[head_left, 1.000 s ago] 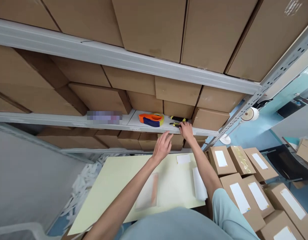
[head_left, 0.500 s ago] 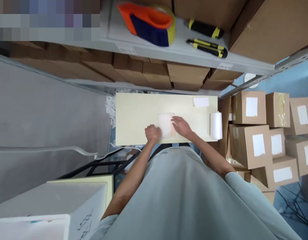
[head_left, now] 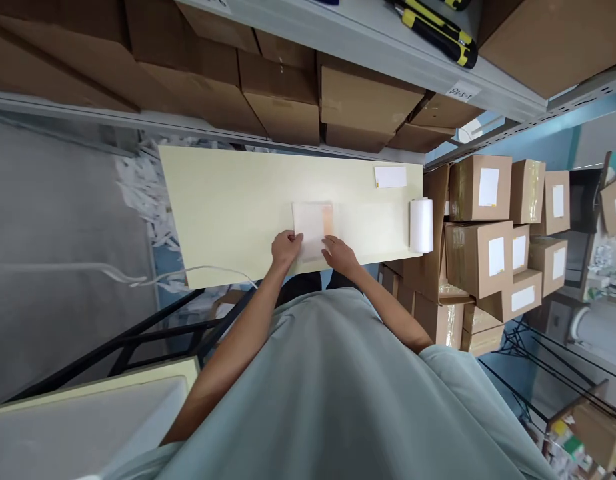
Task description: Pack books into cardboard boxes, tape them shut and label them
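A flat, square, whitish packet (head_left: 311, 223) with an orange strip along its right side lies on the pale yellow tabletop (head_left: 228, 200) in front of me. It looks wrapped in something translucent. My left hand (head_left: 286, 249) is closed with thumb and fingers on the packet's lower left edge. At its lower right edge, my right hand (head_left: 341, 256) grips with fingertips and thumb. On the table's right end lies a white roll (head_left: 421, 225). A small white label slip (head_left: 391, 177) rests near the back edge.
Cardboard boxes (head_left: 373, 100) fill the shelf behind the table, with a yellow-and-black utility knife (head_left: 441, 33) on the level above. Labelled cartons (head_left: 481, 260) are stacked to the right. Paper shreds (head_left: 148, 193) lie left of the table; a white bin (head_left: 88, 427) stands lower left.
My right hand has come down from the packet's upper right side to its lower right edge. My left hand now grips the left edge. The camera view has tilted downward.
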Motion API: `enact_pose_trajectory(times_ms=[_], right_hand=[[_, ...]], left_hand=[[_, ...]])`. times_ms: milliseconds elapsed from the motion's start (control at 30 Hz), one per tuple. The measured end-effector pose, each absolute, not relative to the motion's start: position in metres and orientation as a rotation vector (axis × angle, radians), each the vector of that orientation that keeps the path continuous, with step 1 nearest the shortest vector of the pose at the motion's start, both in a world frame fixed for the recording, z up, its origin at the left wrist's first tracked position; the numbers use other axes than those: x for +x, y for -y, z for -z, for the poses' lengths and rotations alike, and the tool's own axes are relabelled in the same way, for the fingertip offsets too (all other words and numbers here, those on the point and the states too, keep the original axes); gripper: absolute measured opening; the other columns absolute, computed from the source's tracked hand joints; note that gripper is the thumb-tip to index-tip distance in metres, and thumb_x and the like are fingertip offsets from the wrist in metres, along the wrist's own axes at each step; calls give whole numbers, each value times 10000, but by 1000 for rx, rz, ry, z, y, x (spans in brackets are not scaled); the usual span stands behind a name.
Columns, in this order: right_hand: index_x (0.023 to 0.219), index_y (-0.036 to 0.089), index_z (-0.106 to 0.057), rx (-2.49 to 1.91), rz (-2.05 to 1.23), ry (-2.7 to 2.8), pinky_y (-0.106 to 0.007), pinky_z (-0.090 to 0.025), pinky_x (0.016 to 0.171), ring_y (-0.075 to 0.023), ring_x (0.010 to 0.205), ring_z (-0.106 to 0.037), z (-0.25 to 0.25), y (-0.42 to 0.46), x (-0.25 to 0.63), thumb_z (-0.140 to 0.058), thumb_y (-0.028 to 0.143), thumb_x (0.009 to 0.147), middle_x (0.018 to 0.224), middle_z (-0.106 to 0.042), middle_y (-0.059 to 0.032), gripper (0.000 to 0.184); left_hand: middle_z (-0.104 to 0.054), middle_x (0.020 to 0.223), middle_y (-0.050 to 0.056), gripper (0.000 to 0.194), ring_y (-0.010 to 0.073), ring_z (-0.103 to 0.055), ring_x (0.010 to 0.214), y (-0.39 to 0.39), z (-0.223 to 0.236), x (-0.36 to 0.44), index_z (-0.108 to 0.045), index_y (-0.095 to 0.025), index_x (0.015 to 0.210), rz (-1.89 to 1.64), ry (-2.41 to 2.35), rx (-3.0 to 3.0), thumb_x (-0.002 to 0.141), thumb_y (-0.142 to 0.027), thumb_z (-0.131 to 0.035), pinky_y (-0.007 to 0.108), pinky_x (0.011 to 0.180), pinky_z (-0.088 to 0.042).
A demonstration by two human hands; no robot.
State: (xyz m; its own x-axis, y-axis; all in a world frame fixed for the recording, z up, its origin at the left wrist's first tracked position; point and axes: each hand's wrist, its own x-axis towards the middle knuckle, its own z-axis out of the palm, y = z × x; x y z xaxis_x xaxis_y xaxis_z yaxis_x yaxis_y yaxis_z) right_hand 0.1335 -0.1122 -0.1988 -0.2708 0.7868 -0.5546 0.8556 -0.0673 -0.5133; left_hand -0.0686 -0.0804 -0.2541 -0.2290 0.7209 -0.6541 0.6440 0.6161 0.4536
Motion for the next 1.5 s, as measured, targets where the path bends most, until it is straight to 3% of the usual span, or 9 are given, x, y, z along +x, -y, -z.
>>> enact_pose_trajectory(times_ms=[167, 333, 500, 667, 967, 1067, 1200, 1300, 1500], right_hand=[[1484, 174, -676, 2176, 1273, -2011, -386, -521, 1270, -251, 1468, -657, 200, 103, 127, -563, 244, 1138, 1593, -659, -161, 371], [1445, 204, -678, 2387, 1403, -1744, -348, -622, 1083, -217, 1192, -796, 205, 96, 103, -664, 334, 1108, 1450, -761, -134, 362], [1262, 189, -753, 2524, 1345, -1426, -345, -602, 1049, -248, 1153, -793, 211, 84, 71, -802, 484, 1015, 1203, -844, -102, 388], [1108, 213, -818, 2609, 1250, -1299, -341, -614, 965, -256, 1094, -804, 215, 81, 47, -710, 370, 1058, 1162, -859, -96, 197], [1070, 177, -840, 2607, 1182, -1360, -315, -609, 916, -256, 1051, -805, 200, 86, 38, -627, 202, 1030, 1129, -863, -122, 218], [1037, 170, -825, 2613, 1143, -1374, -320, -607, 913, -262, 1044, -802, 192, 88, 38, -617, 185, 1022, 1125, -849, -137, 209], [1147, 136, -775, 2636, 1059, -1385, -370, -611, 965, -296, 1129, -792, 184, 90, 37, -631, 244, 1048, 1261, -794, -213, 205], [1171, 127, -751, 2610, 1063, -1395, -406, -612, 996, -325, 1179, -789, 183, 88, 33, -698, 297, 1039, 1302, -776, -242, 222], [1024, 136, -783, 2562, 1142, -1385, -406, -627, 926, -324, 1063, -828, 188, 81, 31, -607, 131, 1026, 1156, -823, -238, 176]], left_hand=[[-810, 1079, 83, 233, 285, -738, 1044, 84, 254, -106, -748, -209, 1017, -184, -1946, 1044, 927, -407, -666, 372, 944, -549], [-813, 1029, 70, 232, 256, -738, 1002, 85, 254, -135, -762, -197, 987, -234, -1898, 997, 906, -402, -689, 347, 925, -554], [-826, 1073, 84, 252, 251, -757, 1013, 86, 254, -154, -784, -181, 1018, -226, -1880, 977, 898, -398, -734, 340, 935, -564], [-840, 1130, 86, 259, 250, -773, 1074, 91, 254, -162, -791, -188, 1066, -236, -1862, 984, 904, -390, -777, 327, 959, -567], [-852, 1134, 105, 193, 303, -792, 1126, 96, 239, -163, -785, -221, 1073, -202, -1858, 1067, 916, -327, -747, 391, 1000, -583], [-829, 1215, 139, 270, 325, -775, 1175, 94, 232, -165, -772, -213, 1171, -200, -1866, 1125, 919, -291, -710, 424, 1038, -581], [-724, 1421, 210, 441, 367, -714, 1290, 89, 225, -155, -722, -185, 1338, -236, -1869, 1230, 911, -294, -692, 476, 1122, -559], [-734, 1375, 181, 411, 353, -713, 1292, 87, 222, -138, -745, -203, 1301, -264, -1799, 1303, 900, -278, -690, 467, 1167, -546], [-774, 1304, 172, 400, 367, -674, 1380, 94, 216, -110, -801, -195, 1229, -309, -1684, 1354, 839, -244, -726, 478, 1253, -504]])
